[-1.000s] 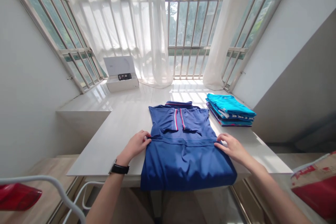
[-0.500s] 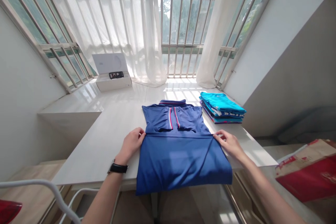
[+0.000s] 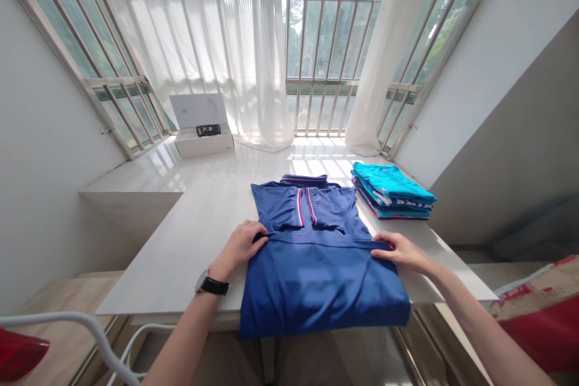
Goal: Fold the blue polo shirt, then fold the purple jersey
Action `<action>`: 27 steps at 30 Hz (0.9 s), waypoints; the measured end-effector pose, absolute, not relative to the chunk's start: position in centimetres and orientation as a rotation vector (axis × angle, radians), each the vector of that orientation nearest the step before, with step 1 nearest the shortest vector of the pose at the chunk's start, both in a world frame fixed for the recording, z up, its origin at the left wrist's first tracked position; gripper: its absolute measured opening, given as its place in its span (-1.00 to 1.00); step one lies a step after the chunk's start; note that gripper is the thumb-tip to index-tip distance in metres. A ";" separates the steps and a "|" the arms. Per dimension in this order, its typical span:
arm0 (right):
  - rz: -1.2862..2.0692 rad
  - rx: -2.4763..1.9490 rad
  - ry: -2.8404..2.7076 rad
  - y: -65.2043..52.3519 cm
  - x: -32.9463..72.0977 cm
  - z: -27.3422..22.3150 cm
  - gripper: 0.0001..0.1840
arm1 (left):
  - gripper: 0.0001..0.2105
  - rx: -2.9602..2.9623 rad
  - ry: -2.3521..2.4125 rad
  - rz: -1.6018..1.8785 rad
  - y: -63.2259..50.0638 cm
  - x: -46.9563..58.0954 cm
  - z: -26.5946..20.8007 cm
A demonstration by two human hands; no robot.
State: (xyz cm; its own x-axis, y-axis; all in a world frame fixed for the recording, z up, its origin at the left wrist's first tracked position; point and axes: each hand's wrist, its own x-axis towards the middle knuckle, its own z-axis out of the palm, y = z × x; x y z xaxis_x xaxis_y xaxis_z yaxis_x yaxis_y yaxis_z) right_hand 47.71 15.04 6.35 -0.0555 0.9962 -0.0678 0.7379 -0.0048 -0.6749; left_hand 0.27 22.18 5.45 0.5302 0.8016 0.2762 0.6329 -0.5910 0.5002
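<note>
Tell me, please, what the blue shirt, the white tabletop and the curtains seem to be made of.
Blue shirt: soft, slightly lustrous fabric, perhaps polyester, given its drape and faint sheen.
White tabletop: hard, glossy, stone or laminate, I cannot tell which; daylight reflects off it.
Curtains: thin, sheer, matte fabric; the window bars show through.

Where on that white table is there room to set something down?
The widest bare part of the table lies left of the shirt, between the left hand and the box. A smaller patch sits between the folded clothes and the right hand. It's crowded where shirt and clothes sit close together.
</note>
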 end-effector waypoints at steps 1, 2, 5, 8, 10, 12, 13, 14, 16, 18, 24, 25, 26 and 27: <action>0.784 -1.774 -1.855 15.2 47.9 6.5 -0.43 | -0.93 2.434 1.184 0.694 22.3 0.3 5.5; 0.801 -1.742 -1.852 15.4 48.0 6.6 -0.42 | -0.94 2.427 1.182 0.699 22.3 0.3 5.4; 0.964 -1.639 -1.739 15.7 47.9 6.3 -0.36 | -0.94 2.388 1.174 0.740 22.4 0.3 5.4; 0.975 -1.677 -1.655 16.2 47.6 5.3 -0.32 | -0.96 2.355 1.155 0.770 22.4 0.4 5.4; 0.867 -1.716 -1.680 16.5 47.3 4.6 -0.32 | -0.96 2.330 1.137 0.782 22.5 0.4 5.4; 0.758 -1.730 -1.708 16.6 46.9 4.0 -0.34 | -0.95 2.296 1.129 0.799 22.5 0.4 5.2; 0.703 -1.733 -1.710 16.6 46.7 3.8 -0.35 | -0.94 2.278 1.127 0.810 22.5 0.4 5.1; 0.641 -1.729 -1.706 16.5 46.5 3.6 -0.36 | -0.93 2.263 1.126 0.823 22.5 0.4 5.0; 0.512 -1.688 -1.680 16.2 46.0 3.5 -0.37 | -0.92 2.250 1.118 0.845 22.5 0.3 4.8; 0.447 -1.632 -1.661 16.0 45.6 3.4 -0.37 | -0.91 2.254 1.106 0.861 22.4 0.3 4.5; 0.542 -1.668 -1.628 16.5 45.6 2.8 -0.40 | -0.90 2.263 1.178 0.854 22.4 0.6 4.4; 0.562 -1.700 -1.614 16.7 45.7 2.7 -0.39 | -0.89 2.257 1.200 0.849 22.4 0.6 4.4; 0.582 -1.727 -1.602 16.9 45.9 2.5 -0.39 | -0.89 2.248 1.219 0.846 22.4 0.7 4.5; 0.601 -1.745 -1.596 17.2 46.1 2.4 -0.38 | -0.89 2.236 1.235 0.845 22.4 0.8 4.5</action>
State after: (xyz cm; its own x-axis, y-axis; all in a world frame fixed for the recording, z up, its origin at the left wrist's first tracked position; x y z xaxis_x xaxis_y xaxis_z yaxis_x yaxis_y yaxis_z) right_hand 46.13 17.16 2.39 0.1385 0.9840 0.1117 0.6658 -0.0090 -0.7460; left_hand 0.76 22.40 4.49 0.4119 0.8618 0.2961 0.5880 -0.4996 0.6362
